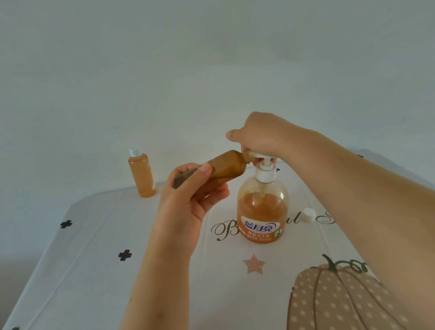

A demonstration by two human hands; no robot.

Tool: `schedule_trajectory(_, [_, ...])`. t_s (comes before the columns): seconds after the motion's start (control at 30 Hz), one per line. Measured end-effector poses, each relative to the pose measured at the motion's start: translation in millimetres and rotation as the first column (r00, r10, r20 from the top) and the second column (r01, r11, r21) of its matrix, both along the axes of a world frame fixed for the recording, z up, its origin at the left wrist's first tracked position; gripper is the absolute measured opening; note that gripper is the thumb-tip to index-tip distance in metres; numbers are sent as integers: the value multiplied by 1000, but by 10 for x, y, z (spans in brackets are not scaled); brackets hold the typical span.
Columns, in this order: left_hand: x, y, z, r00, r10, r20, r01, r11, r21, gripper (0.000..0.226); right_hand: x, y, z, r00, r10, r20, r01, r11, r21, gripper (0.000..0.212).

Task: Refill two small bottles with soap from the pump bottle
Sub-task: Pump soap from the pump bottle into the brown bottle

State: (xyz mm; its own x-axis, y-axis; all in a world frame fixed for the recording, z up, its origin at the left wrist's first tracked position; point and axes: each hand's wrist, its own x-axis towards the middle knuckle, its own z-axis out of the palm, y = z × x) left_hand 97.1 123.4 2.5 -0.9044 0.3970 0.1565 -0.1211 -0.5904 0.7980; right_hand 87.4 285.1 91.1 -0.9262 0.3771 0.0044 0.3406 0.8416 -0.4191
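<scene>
An orange soap pump bottle (263,211) stands upright mid-table. My right hand (258,137) sits on top of its white pump head, fingers curled over it. My left hand (191,197) grips a small uncapped bottle (223,168) of amber soap, held almost level with its mouth against the pump spout. A second small bottle (141,174), filled and closed with a white cap, stands upright at the table's far left edge. A loose white cap (308,215) lies on the cloth just right of the pump bottle.
The table wears a white cloth (89,285) printed with black clovers, a star and a dotted pumpkin (333,306). A plain pale wall stands right behind the far edge. A dark object shows at the right border.
</scene>
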Motion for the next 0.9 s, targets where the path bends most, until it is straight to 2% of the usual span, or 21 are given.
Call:
schedule_trajectory(0.17, [-12,-11,-19,1000,-1,1,1,1000,-8,28,-18,-8,-23,999,-16,40,17,1000,-26,47])
schedule_trajectory(0.5, [-56,5,-81,999,-7,42,9,999,-46,23,-99,65,-211,1000,-23,-9,22,998,-56,43])
schedule_trajectory(0.9, [-33,-5,-25,1000,14,-12,-14,1000,-23,27,-111,73,-127,999,-41,-32,39,998,-45,39])
